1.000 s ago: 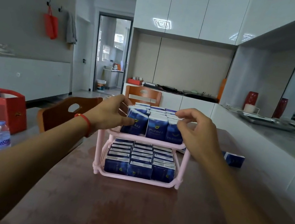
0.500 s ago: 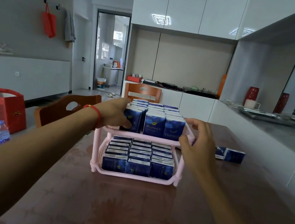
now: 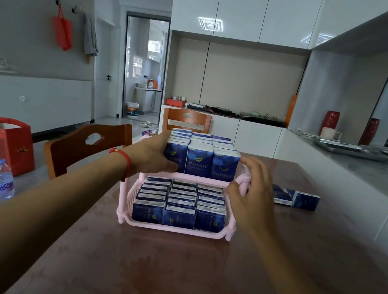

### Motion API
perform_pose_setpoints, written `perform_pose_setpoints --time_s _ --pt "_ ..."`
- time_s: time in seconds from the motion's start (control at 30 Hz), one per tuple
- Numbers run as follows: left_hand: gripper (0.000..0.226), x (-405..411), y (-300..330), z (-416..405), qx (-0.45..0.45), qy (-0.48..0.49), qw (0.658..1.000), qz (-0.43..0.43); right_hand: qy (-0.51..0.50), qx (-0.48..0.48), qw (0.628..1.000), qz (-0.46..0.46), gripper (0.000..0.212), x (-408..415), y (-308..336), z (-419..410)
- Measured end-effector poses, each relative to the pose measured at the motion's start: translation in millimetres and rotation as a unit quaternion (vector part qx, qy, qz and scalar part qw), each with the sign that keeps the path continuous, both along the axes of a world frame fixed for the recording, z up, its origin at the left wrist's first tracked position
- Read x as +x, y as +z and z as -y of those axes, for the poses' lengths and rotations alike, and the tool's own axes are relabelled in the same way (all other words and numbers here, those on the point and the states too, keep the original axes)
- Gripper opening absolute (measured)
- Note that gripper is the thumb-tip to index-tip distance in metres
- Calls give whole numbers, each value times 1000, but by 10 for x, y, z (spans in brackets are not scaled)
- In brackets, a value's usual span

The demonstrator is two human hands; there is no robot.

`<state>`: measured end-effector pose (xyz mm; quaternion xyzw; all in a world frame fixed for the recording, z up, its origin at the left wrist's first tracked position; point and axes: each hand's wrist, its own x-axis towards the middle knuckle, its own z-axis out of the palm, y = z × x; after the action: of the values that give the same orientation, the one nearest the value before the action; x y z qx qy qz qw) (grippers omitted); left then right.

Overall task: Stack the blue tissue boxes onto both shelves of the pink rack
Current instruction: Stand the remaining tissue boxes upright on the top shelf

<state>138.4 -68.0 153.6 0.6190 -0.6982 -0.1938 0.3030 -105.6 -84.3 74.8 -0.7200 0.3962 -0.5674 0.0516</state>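
My left hand presses the light, squashy tissue boxes while my right hand grips the rack corner.

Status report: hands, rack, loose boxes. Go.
Left hand presses top-shelf boxes. Right hand holds rack at its top right corner. Both shelves full. Loose boxes on table, right of rack.
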Motion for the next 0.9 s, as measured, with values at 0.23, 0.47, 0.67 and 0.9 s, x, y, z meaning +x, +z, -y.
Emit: perform_pose_setpoints --time_s 0.23,0.47,0.67,0.9 --pt "86 -98 44 -184 -2 20 998 -55 5 -17 1000 -4 52 -128 -57 53" --pt "28 -404 -249 -773 -471 120 869 93 -121 131 984 -27 48 -775 -357 225" --pt "31 -1718 -1059 -719 -361 -159 912 111 -163 296 941 28 24 -1660 -860 696" --pt "43 -2563 -1537 221 -187 -151 965 103 -235 241 941 -16 23 -1980 -933 1228"
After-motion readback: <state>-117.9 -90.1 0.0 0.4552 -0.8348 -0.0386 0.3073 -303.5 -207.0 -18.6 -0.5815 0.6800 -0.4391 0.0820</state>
